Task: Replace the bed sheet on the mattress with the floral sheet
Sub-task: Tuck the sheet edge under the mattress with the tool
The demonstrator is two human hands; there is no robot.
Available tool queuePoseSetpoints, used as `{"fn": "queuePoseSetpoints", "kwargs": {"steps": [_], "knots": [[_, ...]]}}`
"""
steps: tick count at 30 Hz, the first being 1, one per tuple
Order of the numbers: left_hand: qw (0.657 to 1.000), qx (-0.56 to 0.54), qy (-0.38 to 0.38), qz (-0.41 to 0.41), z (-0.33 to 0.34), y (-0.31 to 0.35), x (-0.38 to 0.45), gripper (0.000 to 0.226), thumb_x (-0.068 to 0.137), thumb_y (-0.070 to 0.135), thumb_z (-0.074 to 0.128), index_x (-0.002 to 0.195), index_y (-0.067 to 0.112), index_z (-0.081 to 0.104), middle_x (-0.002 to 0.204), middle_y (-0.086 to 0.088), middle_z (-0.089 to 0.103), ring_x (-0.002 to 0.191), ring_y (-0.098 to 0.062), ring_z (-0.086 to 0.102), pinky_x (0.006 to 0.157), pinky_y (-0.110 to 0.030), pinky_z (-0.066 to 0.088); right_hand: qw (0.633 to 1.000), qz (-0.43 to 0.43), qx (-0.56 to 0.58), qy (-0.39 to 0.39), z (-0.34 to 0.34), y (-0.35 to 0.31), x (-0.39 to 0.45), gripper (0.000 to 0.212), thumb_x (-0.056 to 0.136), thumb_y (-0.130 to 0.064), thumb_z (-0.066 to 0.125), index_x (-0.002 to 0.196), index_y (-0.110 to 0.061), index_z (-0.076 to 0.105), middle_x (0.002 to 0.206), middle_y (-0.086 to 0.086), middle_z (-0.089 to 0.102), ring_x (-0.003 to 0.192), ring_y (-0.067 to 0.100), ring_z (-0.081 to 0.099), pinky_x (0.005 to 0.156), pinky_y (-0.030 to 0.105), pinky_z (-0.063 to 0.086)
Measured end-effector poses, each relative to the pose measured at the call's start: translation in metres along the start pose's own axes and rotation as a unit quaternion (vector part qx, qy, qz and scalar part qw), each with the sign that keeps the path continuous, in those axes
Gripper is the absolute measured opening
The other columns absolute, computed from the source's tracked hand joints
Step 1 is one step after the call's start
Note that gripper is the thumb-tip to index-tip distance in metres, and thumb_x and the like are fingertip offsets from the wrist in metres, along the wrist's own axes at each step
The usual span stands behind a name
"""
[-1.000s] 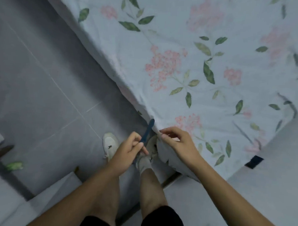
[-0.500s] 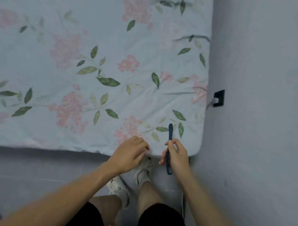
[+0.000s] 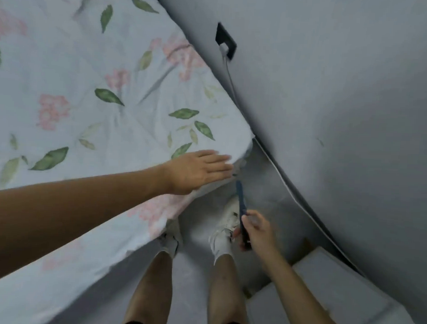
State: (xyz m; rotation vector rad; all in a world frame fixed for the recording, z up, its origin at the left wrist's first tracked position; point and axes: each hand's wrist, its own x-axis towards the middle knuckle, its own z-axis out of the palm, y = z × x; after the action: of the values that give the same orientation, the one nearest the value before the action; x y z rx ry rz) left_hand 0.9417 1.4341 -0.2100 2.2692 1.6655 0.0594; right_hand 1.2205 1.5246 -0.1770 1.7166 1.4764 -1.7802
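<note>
— While the left hand (image 3: 199,170) lies flat with fingers straight on the floral sheet (image 3: 93,114) at the bed's near corner, what worries you?

— That corner; the sheet covers the top of the mattress, yet its edge hangs loose over the side near the feet, so I judge the tuck unfinished; if the palm lifts or slides, the cloth may creep back and wrinkle.

— And the right hand (image 3: 254,232)?

— Its fingers are curled round a dark blue strap (image 3: 240,206); the strap runs up toward the corner, though whether it is fastened there I cannot tell; pulled too hard, it could drag the sheet off the corner.

— Anything else nearby?

— A white cable (image 3: 231,85) drops from the wall socket (image 3: 225,44) just beside the bed; a stray tug might snag it; the white box (image 3: 336,287) sits close behind the right arm, so an elbow could knock it.
</note>
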Motion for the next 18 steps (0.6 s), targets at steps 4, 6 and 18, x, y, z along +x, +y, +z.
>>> {"fn": "queuePoseSetpoints", "kwargs": {"steps": [4, 6, 18], "knots": [[0.983, 0.081, -0.105, 0.129, -0.022, -0.020, 0.045, 0.059, 0.074, 0.052, 0.080, 0.125, 0.024, 0.073, 0.152, -0.006, 0.053, 0.152, -0.029, 0.033, 0.125, -0.041, -0.004, 1.000, 0.012, 0.011, 0.024, 0.010, 0.046, 0.007, 0.019, 0.105, -0.014, 0.053, 0.088, -0.010, 0.057, 0.058, 0.004, 0.055, 0.053, 0.017, 0.048, 0.049, 0.025, 0.040], [0.968, 0.101, -0.151, 0.172, -0.032, -0.025, 0.069, 0.055, 0.080, 0.067, 0.064, 0.111, 0.024, 0.077, 0.133, -0.003, 0.063, 0.145, -0.029, 0.038, 0.127, -0.039, -0.006, 0.998, 0.033, 0.040, 0.044, 0.015, 0.060, 0.018, 0.015, 0.101, -0.005, 0.049, 0.090, -0.011, 0.056, 0.065, 0.007, 0.055, 0.055, 0.016, 0.047, 0.047, 0.022, 0.037], [0.856, 0.310, -0.325, 0.256, -0.027, 0.007, 0.126, 0.049, 0.102, 0.050, 0.036, 0.094, 0.024, 0.077, 0.093, 0.008, 0.072, 0.095, -0.018, 0.054, 0.095, -0.036, 0.039, 0.971, 0.041, 0.192, 0.134, 0.005, 0.115, 0.056, 0.007, 0.099, -0.013, 0.065, 0.096, -0.007, 0.066, 0.066, 0.011, 0.072, 0.043, 0.015, 0.049, 0.041, 0.025, 0.037]]}}
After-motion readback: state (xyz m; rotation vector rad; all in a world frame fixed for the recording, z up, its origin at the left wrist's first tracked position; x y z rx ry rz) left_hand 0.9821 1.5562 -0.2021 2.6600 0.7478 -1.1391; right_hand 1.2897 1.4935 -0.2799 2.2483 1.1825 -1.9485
